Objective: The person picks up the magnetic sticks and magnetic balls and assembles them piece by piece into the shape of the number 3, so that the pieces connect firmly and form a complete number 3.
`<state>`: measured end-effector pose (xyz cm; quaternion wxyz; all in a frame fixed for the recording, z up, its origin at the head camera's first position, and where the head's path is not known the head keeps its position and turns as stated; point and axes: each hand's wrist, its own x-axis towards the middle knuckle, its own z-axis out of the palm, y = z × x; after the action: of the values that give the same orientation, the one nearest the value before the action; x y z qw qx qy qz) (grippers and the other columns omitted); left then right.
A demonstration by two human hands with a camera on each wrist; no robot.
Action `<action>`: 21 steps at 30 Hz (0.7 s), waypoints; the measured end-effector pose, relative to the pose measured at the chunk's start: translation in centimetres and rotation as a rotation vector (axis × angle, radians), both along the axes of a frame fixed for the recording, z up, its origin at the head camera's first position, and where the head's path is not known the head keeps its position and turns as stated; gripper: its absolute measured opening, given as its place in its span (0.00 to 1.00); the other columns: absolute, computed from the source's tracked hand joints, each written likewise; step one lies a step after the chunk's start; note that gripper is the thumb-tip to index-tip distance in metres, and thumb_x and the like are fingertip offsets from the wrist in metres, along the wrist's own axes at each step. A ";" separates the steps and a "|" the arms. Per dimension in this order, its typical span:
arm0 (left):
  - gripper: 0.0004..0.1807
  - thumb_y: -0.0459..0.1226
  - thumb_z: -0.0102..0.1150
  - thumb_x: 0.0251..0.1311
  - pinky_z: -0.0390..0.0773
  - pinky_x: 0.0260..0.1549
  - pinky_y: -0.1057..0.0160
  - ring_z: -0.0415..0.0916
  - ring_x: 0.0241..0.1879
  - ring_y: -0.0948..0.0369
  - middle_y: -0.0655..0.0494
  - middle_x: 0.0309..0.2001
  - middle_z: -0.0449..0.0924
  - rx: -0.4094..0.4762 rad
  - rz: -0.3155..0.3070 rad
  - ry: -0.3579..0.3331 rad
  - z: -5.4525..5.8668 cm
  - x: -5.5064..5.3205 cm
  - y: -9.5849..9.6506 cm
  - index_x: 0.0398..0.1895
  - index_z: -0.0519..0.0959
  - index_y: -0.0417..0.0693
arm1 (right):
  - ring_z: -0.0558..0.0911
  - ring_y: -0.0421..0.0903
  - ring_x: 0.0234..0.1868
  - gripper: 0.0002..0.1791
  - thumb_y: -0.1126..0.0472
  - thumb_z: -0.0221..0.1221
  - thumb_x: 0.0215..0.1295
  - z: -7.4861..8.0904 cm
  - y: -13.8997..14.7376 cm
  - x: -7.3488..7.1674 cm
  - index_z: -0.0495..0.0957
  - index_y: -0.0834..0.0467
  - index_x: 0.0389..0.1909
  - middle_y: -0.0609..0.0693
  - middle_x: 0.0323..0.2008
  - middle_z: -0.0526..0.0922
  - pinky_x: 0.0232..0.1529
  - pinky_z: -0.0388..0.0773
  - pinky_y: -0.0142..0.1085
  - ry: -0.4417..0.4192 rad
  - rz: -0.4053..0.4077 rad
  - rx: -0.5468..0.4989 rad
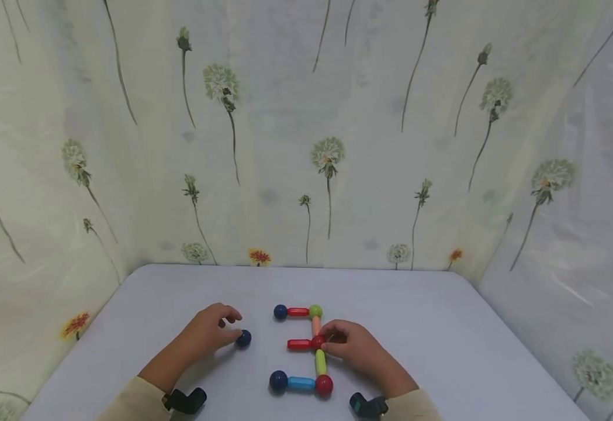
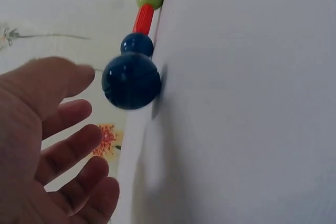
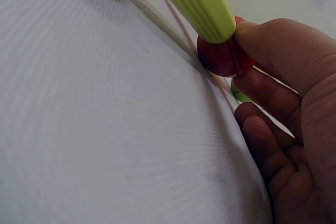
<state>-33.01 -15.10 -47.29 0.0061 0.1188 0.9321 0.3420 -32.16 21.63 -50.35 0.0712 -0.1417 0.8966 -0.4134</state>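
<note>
My right hand [image 1: 357, 346] pinches a red ball [image 1: 317, 343] between thumb and fingers. This ball is the middle joint of a flat figure of rods and balls on the table. From it a red rod [image 1: 299, 345] points left, an orange rod [image 1: 316, 325] runs to a green ball [image 1: 315, 311], and a yellow-green rod [image 3: 202, 6] leads to the near red ball [image 1: 324, 385]. A loose dark blue ball [image 2: 131, 81] lies left of the figure. Beside it is my left hand [image 1: 208, 332], fingers loosely bent, with a gap to the ball in the left wrist view.
At the figure's far end a red rod [image 1: 298, 312] joins another dark blue ball [image 1: 280, 311]. Its near end has a light blue rod [image 1: 301, 383] and a dark blue ball [image 1: 278, 381]. Flower-printed curtains [image 1: 280, 146] stand around the white table [image 1: 416, 316].
</note>
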 end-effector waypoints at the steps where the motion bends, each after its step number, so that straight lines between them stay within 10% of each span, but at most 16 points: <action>1: 0.15 0.43 0.75 0.60 0.80 0.47 0.54 0.77 0.48 0.59 0.59 0.48 0.81 0.007 -0.005 -0.016 -0.1 -0.1 -0.1 0.50 0.85 0.56 | 0.82 0.44 0.48 0.14 0.49 0.72 0.65 0.1 0.0 0.0 0.84 0.42 0.49 0.40 0.43 0.85 0.53 0.83 0.45 0.000 -0.003 0.004; 21: 0.21 0.42 0.78 0.58 0.82 0.38 0.60 0.76 0.42 0.59 0.59 0.48 0.81 0.048 -0.097 -0.152 -1.0 -0.1 0.0 0.54 0.84 0.57 | 0.81 0.45 0.47 0.16 0.50 0.73 0.64 0.6 -0.2 0.3 0.84 0.46 0.50 0.43 0.43 0.85 0.50 0.84 0.44 -0.024 -0.005 -0.014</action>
<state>-33.07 -15.12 -48.25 0.0904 0.1376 0.9137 0.3714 -31.86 21.42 -49.74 0.0802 -0.1349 0.8932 -0.4214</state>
